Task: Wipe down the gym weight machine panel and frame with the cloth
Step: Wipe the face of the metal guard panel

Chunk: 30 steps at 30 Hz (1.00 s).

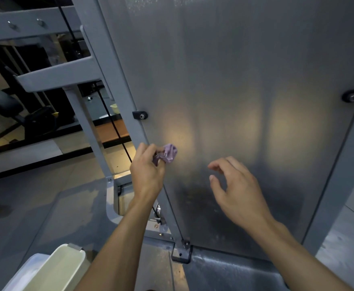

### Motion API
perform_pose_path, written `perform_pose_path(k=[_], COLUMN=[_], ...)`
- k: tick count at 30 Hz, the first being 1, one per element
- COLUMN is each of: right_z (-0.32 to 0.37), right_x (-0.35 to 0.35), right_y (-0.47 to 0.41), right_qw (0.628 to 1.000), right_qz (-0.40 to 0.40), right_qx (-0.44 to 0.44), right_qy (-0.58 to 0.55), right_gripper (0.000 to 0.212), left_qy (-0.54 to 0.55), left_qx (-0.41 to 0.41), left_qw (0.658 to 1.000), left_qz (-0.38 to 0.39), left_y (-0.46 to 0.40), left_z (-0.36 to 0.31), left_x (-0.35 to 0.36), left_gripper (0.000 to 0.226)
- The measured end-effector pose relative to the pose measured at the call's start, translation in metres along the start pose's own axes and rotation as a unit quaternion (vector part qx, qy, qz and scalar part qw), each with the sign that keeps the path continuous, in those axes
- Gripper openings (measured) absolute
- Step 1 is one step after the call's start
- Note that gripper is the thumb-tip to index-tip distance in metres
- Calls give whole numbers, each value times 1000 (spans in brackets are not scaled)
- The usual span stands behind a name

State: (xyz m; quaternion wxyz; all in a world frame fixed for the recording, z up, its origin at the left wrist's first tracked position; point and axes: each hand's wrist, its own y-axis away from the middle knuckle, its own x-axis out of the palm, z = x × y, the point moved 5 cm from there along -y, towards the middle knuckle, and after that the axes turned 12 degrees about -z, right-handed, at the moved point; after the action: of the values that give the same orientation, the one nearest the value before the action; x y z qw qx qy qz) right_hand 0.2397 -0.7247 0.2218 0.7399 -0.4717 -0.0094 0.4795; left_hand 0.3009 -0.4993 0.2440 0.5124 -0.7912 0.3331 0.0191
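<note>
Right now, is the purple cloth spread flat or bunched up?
Bunched up: the cloth is a crumpled wad gripped by the left hand against the panel.

No readable text, label, brand, number or sign shows anywhere in the head view

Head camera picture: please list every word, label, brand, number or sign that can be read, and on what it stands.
None: no readable text appears.
The panel, frame, cloth and white bin carry no visible lettering.
</note>
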Motion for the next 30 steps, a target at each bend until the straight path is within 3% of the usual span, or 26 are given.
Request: perform_pose_path(k=[6,9,14,22,24,30], right_z=[-6,-6,-9,-23,-25,-20], right_x=[-1,-3,-9,-9,-9,-11], right_y=[3,1,-5,-3,-3,-3], right_qw=[1000,1000,1000,998,998,998], right_qz=[6,0,-17,-3,1,-5], right_qx=[5,4,16,19,29,6], right_qy=[7,0,-4,51,54,62], right_gripper=[18,18,23,35,36,35], left_qy=[-83,-56,-8,-59,-41,3], left_qx=[13,-1,-18,8,-2,-6], left_qw=[983,987,999,983,987,1000], left_qz=[163,150,34,171,155,-11], left_y=[67,61,21,65,54,-6], left_z=[32,29,3,9,2,-36], left_x=[34,35,16,36,33,5], left_gripper=[15,15,15,32,35,21])
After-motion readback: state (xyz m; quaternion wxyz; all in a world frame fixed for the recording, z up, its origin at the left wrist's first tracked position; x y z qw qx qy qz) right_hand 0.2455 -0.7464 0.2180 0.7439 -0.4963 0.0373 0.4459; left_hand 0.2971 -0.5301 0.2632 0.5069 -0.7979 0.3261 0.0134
